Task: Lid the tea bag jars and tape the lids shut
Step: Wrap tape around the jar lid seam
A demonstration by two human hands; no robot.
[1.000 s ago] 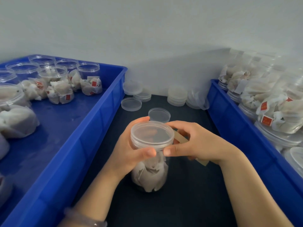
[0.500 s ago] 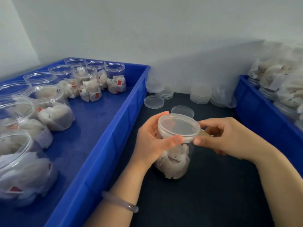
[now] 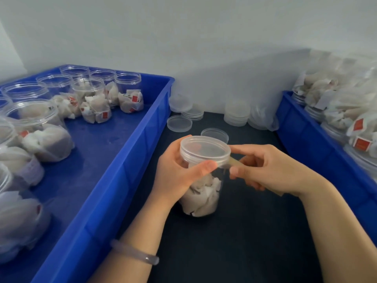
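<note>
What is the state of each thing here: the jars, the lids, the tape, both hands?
Held jar: upright, lidded.
Lid: seated on held jar.
Tape strip: one end at the lid's rim.
Left hand: grips held jar.
Right hand: pinches tape strip.
Left-bin jars: open, unlidded.
Loose lids: lying on table.

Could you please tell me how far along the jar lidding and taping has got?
Done: the piled jars in the right crate look lidded, though tape on them is unclear. In hand: the left hand grips a jar with its lid on, while the right hand pinches a tape strip at the lid's edge. Left: many open jars in the left crate, with spare lids stacked behind.
</note>
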